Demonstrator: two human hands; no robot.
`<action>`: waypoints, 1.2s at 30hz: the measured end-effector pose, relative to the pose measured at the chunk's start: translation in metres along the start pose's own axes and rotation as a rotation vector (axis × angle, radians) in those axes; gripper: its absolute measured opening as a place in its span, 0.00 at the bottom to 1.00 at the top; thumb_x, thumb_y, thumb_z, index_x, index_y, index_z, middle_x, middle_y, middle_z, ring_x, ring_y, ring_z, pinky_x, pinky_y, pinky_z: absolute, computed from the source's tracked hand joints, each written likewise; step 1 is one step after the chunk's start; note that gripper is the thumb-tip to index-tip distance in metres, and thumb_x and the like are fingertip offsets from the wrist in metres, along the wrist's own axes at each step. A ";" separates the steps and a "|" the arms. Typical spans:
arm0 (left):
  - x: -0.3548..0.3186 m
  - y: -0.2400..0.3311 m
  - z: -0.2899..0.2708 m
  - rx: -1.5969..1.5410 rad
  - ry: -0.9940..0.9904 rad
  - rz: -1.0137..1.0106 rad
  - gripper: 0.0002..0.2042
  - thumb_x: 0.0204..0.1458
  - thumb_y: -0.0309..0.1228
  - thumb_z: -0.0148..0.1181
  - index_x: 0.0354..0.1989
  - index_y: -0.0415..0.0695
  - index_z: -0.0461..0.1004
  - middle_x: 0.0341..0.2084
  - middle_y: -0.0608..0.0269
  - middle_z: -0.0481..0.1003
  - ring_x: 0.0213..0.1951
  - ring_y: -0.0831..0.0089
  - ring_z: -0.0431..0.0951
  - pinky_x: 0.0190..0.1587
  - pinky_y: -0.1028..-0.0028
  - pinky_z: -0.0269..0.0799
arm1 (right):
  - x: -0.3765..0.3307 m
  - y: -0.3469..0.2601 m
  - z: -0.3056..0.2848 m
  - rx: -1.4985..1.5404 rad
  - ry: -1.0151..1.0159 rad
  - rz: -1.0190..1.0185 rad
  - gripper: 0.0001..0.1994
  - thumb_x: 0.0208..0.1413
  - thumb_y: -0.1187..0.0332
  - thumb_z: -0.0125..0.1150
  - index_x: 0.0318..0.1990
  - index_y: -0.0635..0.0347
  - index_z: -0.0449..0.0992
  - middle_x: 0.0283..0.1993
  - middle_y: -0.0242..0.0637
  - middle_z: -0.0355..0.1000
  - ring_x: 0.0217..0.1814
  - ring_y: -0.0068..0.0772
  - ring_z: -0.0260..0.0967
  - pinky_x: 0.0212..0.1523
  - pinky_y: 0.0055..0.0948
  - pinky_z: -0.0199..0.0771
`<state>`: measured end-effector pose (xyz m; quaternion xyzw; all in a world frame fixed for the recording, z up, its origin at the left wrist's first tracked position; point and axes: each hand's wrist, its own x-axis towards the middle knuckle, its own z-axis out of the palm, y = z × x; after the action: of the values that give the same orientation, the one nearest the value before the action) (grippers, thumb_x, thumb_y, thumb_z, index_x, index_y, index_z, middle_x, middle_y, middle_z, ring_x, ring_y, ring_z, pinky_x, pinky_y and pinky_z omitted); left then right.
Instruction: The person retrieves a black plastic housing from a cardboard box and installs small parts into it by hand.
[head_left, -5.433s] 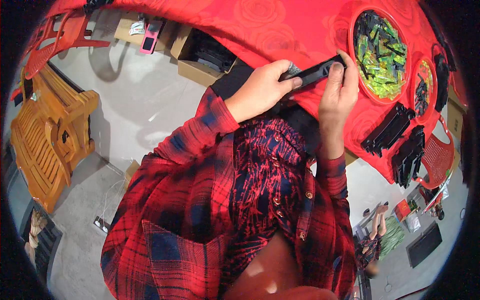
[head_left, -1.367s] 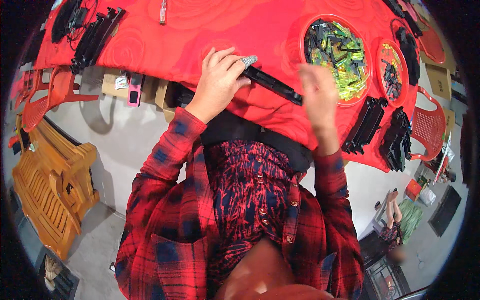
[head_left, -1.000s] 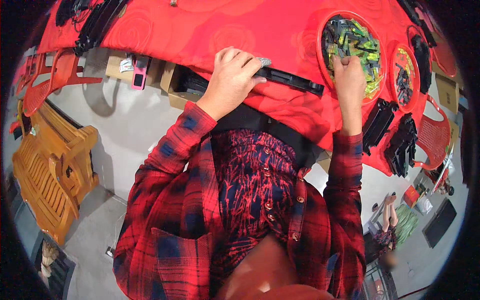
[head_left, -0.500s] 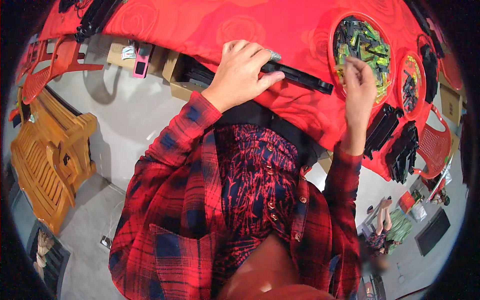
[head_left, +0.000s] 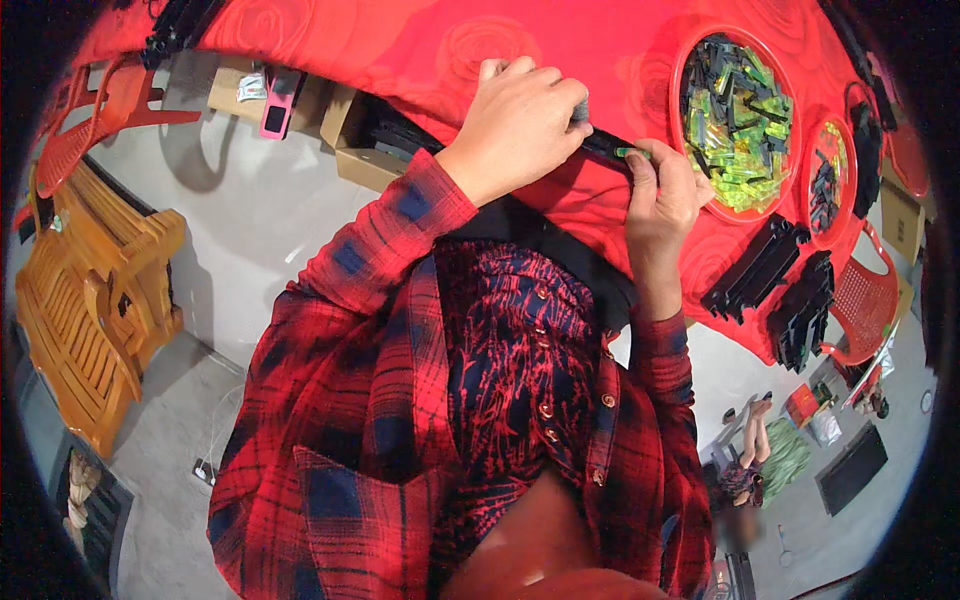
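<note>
A slim black plastic bar (head_left: pixel 606 146) is in my left hand (head_left: pixel 522 125), near the front edge of a red-covered table (head_left: pixel 600 50). The fingers are wrapped round the bar and hide much of it. A grey wrap (head_left: pixel 580 108) shows on one finger. My right hand (head_left: pixel 664 195) pinches a small clear green piece (head_left: pixel 630 152) against the bar's right end. Whether the piece is seated in the bar, I cannot tell. Just right of that hand stands a large red basin (head_left: pixel 676 90) of small yellow-green and black pieces (head_left: pixel 738 125).
A smaller red basin (head_left: pixel 852 185) holds similar pieces. Stacked black bars (head_left: pixel 757 268) lie at the table's right edge, with more black bars (head_left: pixel 803 310) beside them. A cardboard box (head_left: pixel 365 172) sits below the front edge. A red chair (head_left: pixel 866 295) and another person (head_left: pixel 752 455) are at right.
My right hand has come left from the large basin to the bar's end, with a green piece now in its fingers. My left hand has turned and shifted slightly right with the bar.
</note>
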<state>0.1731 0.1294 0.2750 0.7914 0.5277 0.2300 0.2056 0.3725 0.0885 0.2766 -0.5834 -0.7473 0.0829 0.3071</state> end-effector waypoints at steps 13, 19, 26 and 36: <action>0.009 -0.003 0.001 -0.013 -0.118 0.021 0.10 0.47 0.40 0.66 0.32 0.50 0.75 0.30 0.66 0.75 0.41 0.61 0.73 0.45 0.58 0.59 | -0.005 0.003 0.010 -0.163 0.003 -0.064 0.05 0.52 0.71 0.67 0.36 0.55 0.79 0.32 0.31 0.75 0.34 0.31 0.71 0.45 0.31 0.56; 0.009 -0.005 0.005 -0.007 -0.118 0.027 0.09 0.46 0.39 0.66 0.32 0.50 0.75 0.31 0.67 0.76 0.41 0.62 0.73 0.45 0.58 0.59 | -0.006 0.001 0.012 -0.196 -0.006 -0.064 0.05 0.51 0.70 0.68 0.35 0.54 0.79 0.31 0.28 0.76 0.32 0.29 0.70 0.46 0.30 0.55; 0.009 -0.006 0.008 -0.008 -0.094 0.031 0.08 0.46 0.36 0.66 0.32 0.50 0.75 0.30 0.67 0.76 0.40 0.62 0.74 0.46 0.58 0.59 | -0.008 -0.001 0.015 -0.204 0.001 -0.055 0.06 0.51 0.69 0.69 0.35 0.54 0.79 0.31 0.27 0.75 0.31 0.29 0.69 0.47 0.30 0.56; 0.007 -0.003 0.009 0.058 -0.119 0.058 0.09 0.48 0.38 0.64 0.34 0.49 0.75 0.32 0.64 0.76 0.42 0.60 0.74 0.47 0.56 0.61 | -0.013 0.003 0.010 -0.079 0.057 -0.049 0.06 0.54 0.71 0.67 0.39 0.56 0.79 0.33 0.32 0.76 0.34 0.31 0.68 0.47 0.30 0.59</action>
<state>0.1783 0.1358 0.2674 0.8241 0.4980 0.1732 0.2069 0.3714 0.0803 0.2623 -0.5789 -0.7548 0.0292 0.3071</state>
